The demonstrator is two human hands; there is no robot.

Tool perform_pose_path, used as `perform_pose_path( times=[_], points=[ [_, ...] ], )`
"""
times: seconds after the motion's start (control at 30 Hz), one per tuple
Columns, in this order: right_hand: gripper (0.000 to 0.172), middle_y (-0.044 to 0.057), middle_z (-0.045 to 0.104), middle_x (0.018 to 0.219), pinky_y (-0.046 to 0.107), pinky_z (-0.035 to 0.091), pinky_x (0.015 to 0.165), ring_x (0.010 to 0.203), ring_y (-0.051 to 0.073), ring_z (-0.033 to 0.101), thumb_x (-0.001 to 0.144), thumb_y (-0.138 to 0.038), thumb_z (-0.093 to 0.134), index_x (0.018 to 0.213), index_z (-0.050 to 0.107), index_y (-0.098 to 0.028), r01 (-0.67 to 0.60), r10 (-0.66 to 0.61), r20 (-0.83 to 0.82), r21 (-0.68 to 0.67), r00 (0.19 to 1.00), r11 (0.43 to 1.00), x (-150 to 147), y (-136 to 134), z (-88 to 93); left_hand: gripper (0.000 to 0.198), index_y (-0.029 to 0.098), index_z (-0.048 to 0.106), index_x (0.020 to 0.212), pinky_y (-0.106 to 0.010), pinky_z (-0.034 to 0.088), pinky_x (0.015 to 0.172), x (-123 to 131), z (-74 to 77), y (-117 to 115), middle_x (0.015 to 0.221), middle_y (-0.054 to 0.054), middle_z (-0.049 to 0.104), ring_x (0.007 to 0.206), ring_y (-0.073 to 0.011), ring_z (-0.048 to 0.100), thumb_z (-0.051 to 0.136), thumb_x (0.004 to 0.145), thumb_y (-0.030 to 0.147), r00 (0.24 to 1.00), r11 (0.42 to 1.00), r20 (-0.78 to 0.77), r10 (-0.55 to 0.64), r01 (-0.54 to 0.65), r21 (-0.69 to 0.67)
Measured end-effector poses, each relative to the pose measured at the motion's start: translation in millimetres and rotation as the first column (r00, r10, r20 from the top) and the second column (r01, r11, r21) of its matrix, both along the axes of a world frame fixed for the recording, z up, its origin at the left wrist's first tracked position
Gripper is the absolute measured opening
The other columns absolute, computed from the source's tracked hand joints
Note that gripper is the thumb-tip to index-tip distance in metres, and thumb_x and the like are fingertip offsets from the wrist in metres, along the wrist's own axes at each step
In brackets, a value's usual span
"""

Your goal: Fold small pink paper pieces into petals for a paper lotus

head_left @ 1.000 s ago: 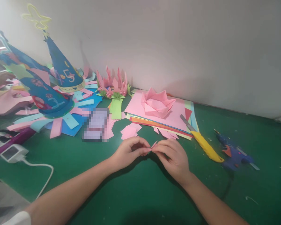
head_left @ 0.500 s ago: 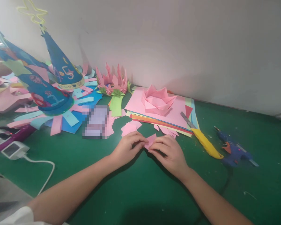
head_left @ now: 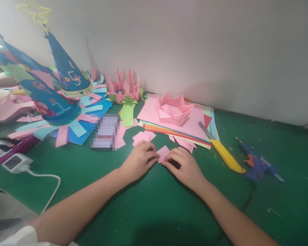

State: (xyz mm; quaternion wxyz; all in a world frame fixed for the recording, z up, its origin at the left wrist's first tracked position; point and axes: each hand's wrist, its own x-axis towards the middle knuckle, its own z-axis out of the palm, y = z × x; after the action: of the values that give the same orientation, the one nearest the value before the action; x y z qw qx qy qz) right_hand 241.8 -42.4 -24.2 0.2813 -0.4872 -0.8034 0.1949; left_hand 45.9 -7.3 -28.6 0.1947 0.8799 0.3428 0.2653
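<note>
Hands near but apart, the left hand [head_left: 138,162] and right hand [head_left: 186,167] each pinch the lower edges of one small pink paper square [head_left: 163,152] between them; I can't tell whether it touches the green desk [head_left: 154,208]. Handling it well probably calls for light, even fingertip pressure and edges kept true, since thin paper would crumple easily. From that square, loose pink scraps [head_left: 143,137] lie toward eleven; just past twelve, a crisp, pointed paper flower [head_left: 173,111] sits on smooth coloured sheets [head_left: 147,111]. At three lies a ridge-handled yellow knife [head_left: 226,156]; toward ten, a blue cone [head_left: 55,99] ringed by flat pastel strips [head_left: 63,135].
</note>
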Motion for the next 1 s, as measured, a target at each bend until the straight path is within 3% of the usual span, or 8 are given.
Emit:
perform_pose_path(
  times=[0.53, 0.83, 1.0],
  points=[
    [0.016, 0.001, 0.056, 0.067, 0.029, 0.039, 0.062, 0.068, 0.016, 0.052, 0.081, -0.02, 0.058, 0.066, 0.052, -0.02, 0.109, -0.11, 0.055, 0.014, 0.992, 0.994, -5.4, 3.5, -4.4, 0.013, 0.016, 0.068, 0.082, -0.031, 0.045, 0.08, 4.1, -5.0, 1.5, 0.086, -0.005, 0.063, 0.084, -0.0162, 0.056, 0.056, 0.085, 0.018, 0.994, 0.992, 0.106, 0.002, 0.012, -0.128],
    [0.012, 0.0, 0.057, 0.068, 0.029, 0.04, 0.062, 0.068, 0.016, 0.053, 0.082, -0.022, 0.058, 0.07, 0.054, -0.02, 0.104, -0.104, 0.07, 0.006, 0.992, 0.995, -5.4, 3.4, -2.0, 0.01, 0.016, 0.067, 0.084, -0.033, 0.047, 0.081, 4.2, -6.2, -0.4, 0.089, -0.006, 0.062, 0.085, -0.017, 0.058, 0.057, 0.084, 0.019, 0.994, 0.992, 0.11, 0.026, -0.012, -0.127],
    [0.011, 0.002, 0.062, 0.08, 0.033, 0.042, 0.07, 0.076, 0.017, 0.055, 0.087, -0.023, 0.054, 0.083, 0.064, -0.023, 0.023, -0.024, 0.057, 0.021, 0.998, 1.0, -2.8, -0.7, -2.2, 0.014, 0.017, 0.068, 0.084, -0.032, 0.046, 0.081, 4.2, -4.5, -0.6, 0.089, -0.006, 0.062, 0.086, -0.017, 0.057, 0.054, 0.085, 0.015, 0.996, 0.993, 0.089, 0.009, 0.002, -0.119]
  ],
)
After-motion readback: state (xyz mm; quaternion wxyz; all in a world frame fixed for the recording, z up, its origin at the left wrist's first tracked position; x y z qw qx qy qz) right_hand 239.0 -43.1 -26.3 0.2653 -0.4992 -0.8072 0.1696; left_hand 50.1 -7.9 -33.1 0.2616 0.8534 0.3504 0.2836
